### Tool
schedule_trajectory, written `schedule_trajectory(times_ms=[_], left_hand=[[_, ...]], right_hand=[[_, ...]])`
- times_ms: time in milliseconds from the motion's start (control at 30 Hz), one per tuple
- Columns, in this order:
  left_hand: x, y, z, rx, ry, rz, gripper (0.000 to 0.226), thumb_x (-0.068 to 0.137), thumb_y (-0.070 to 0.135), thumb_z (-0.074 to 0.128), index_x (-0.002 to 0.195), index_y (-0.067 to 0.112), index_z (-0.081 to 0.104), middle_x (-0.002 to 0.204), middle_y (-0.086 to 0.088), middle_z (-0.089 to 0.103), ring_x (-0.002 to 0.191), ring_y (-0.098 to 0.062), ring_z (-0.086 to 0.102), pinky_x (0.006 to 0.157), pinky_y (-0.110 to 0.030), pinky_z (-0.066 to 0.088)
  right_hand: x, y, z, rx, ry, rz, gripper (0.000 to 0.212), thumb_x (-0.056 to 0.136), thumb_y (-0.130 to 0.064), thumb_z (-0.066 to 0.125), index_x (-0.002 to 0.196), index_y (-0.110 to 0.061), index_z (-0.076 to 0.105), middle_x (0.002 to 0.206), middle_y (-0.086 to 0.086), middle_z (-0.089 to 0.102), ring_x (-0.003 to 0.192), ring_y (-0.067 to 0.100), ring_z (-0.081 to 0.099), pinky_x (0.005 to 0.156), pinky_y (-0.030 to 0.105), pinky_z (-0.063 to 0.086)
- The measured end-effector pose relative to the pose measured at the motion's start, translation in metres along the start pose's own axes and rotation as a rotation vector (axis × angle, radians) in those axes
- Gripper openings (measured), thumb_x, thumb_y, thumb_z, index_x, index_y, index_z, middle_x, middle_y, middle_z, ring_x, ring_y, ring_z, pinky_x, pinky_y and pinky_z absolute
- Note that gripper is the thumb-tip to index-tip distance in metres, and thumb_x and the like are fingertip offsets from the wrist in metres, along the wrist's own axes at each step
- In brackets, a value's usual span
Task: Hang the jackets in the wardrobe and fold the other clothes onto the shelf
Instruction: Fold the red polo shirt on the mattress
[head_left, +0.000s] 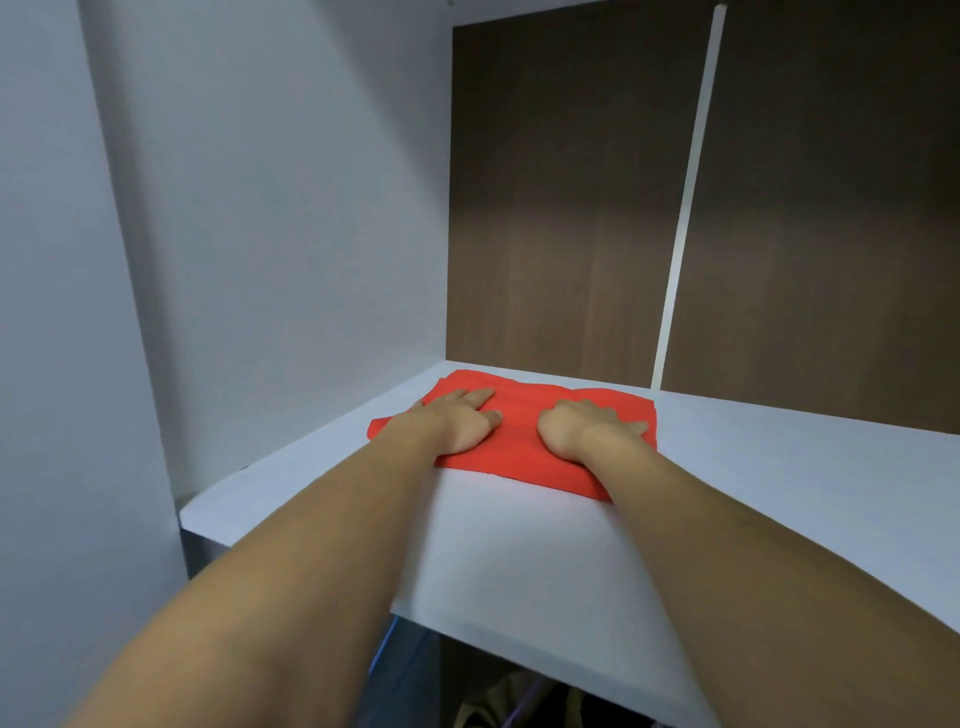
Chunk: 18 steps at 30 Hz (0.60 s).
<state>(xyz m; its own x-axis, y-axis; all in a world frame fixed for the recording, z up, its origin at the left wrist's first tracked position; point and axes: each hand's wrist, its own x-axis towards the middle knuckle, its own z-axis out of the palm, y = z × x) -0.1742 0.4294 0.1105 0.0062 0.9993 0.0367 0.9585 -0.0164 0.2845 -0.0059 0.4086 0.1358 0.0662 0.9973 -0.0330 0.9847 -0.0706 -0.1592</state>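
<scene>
- Folded red garment (524, 441) lies flat on the white shelf (779, 467), centre of frame, toward the back; its far edge sits near the dark brown back panel (561, 208).
- Left hand (457, 421) lies palm down on the garment's left half, fingers straight and spread, gripping nothing.
- Right hand (587, 428) lies palm down on the right half, fingers flat, likewise not clasping the fabric.
- Both forearms reach in from the bottom of the frame across the shelf's front edge.
- Step in hand, as I read it: pressing or smoothing the fold so it sits square.
- To do it well: keep palms flat, push outward from the middle to clear creases, don't drag the cloth or the fold may open.
- The left corner of the garment pokes out past the left wrist and looks less tidy; worth tucking in line.
- Lift hands straight up on release so the top layer doesn't slide.
- Thin white upright strip (685, 208) runs up the back panel, right of centre; the garment's right edge stops just short of its foot.
- Grey-white side wall (260, 208) fills the left.
- Under the shelf, bottom of frame: dark space, something there, too dim to identify.
</scene>
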Motion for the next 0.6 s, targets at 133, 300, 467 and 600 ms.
schedule_trajectory(times_ms=[133, 300, 467, 600], left_hand=[[0.041, -0.025, -0.004, 0.017, -0.010, -0.024, 0.062, 0.096, 0.065, 0.023, 0.154, 0.046, 0.010, 0.165, 0.005, 0.010, 0.152, -0.020, 0.009, 0.122, -0.048, 0.003], [0.094, -0.050, -0.009, -0.017, -0.010, -0.031, 0.070, 0.090, 0.072, 0.027, 0.153, 0.047, 0.011, 0.165, 0.006, 0.011, 0.151, -0.021, 0.012, 0.122, -0.048, 0.008], [0.139, -0.061, -0.009, 0.036, -0.006, 0.000, 0.075, 0.089, 0.075, 0.025, 0.155, 0.041, 0.011, 0.165, 0.001, 0.014, 0.151, -0.023, 0.013, 0.122, -0.046, 0.009], [0.163, -0.058, -0.007, 0.079, -0.004, 0.037, 0.076, 0.092, 0.072, 0.023, 0.157, 0.034, 0.012, 0.165, -0.002, 0.014, 0.151, -0.023, 0.013, 0.122, -0.041, 0.007]], right_hand=[[0.039, -0.018, 0.004, 0.006, -0.003, -0.017, 0.057, 0.098, -0.038, 0.025, 0.153, -0.023, 0.030, 0.161, 0.008, 0.020, 0.147, 0.036, 0.015, 0.113, 0.068, 0.004], [0.089, -0.035, 0.009, 0.139, 0.011, 0.170, 0.074, 0.085, -0.052, 0.039, 0.154, -0.035, 0.019, 0.164, 0.008, -0.009, 0.147, 0.043, -0.008, 0.112, 0.069, -0.001], [0.131, -0.049, 0.014, 0.069, -0.019, 0.228, 0.079, 0.084, -0.057, 0.030, 0.155, -0.024, 0.022, 0.164, 0.011, -0.001, 0.147, 0.044, -0.006, 0.113, 0.067, 0.000], [0.151, -0.052, 0.013, 0.026, -0.027, 0.286, 0.083, 0.084, -0.061, 0.027, 0.156, -0.021, 0.018, 0.164, 0.012, 0.002, 0.147, 0.045, -0.004, 0.114, 0.065, 0.001]])
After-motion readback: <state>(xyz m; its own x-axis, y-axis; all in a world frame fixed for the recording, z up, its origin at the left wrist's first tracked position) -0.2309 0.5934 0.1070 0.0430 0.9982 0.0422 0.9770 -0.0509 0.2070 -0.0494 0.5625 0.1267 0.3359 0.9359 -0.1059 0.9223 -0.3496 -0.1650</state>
